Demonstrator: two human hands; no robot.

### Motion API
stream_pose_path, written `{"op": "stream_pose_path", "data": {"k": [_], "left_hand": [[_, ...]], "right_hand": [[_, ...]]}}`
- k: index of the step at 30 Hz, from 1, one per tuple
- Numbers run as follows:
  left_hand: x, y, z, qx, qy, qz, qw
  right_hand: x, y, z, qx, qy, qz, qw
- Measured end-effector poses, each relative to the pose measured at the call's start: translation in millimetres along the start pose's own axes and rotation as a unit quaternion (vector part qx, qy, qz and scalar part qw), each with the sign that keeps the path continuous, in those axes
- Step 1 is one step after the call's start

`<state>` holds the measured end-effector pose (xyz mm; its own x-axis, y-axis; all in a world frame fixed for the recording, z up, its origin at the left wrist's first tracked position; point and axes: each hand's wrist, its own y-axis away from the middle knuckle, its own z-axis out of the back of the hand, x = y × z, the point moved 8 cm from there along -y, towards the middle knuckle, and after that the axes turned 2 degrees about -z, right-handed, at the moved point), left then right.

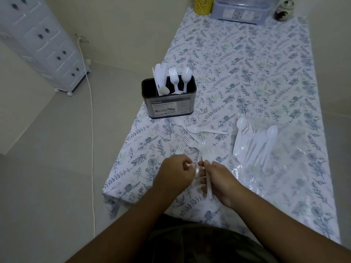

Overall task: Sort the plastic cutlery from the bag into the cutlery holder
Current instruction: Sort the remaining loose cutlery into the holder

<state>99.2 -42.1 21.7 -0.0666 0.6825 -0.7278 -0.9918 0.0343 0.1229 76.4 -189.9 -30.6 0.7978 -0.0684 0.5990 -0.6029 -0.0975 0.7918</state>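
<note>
Nearest us, our right hand point(218, 179) grips a bunch of white forks point(206, 154), while our left hand point(176, 173) pinches one handle beside it. Just beyond, loose spoons point(205, 130) lie on the tablecloth point(247, 73). To the right, the bag point(275, 149) holds more cutlery. Farther off, the holder point(169, 98) keeps knives, forks and spoons upright.

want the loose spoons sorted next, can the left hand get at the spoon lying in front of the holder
Probably not yet: the path to the spoon looks open, but the left hand is busy pinching forks with the right hand.
</note>
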Motion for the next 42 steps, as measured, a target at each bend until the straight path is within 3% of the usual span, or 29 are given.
{"op": "stream_pose_path", "data": {"k": [4, 7, 12, 18, 21, 27, 30, 35, 42], "left_hand": [[41, -3, 3, -0.011, -0.069, 0.082, 0.994], [50, -3, 0, 0.0, -0.073, 0.091, 0.993], [34, -1, -5, -0.015, 0.066, 0.14, 0.988], [-23, 0, -48, 0.075, 0.174, 0.096, 0.977], [-32, -4, -61, 0.109, 0.163, 0.092, 0.976], [3, -40, -45, -0.018, 0.077, 0.212, 0.974], [15, -61, -47, -0.028, 0.044, 0.24, 0.969], [13, -70, -45, -0.015, 0.003, 0.225, 0.974], [-5, -56, -38, -0.013, -0.056, 0.074, 0.996]], "right_hand": [[-4, -4, 16, -0.035, -0.007, -0.008, 0.999], [-6, -6, 23, -0.039, -0.024, -0.01, 0.999], [-5, 0, 27, -0.031, -0.022, -0.001, 0.999], [-6, 3, 23, 0.028, -0.097, -0.001, 0.995], [-4, 6, 37, 0.001, -0.108, 0.001, 0.994], [-19, 6, 68, -0.039, -0.118, -0.017, 0.992], [-22, 8, 73, -0.034, -0.106, -0.016, 0.994], [-21, 9, 78, -0.022, -0.082, -0.001, 0.996], [-24, 13, 76, -0.026, -0.068, -0.005, 0.997]]}}
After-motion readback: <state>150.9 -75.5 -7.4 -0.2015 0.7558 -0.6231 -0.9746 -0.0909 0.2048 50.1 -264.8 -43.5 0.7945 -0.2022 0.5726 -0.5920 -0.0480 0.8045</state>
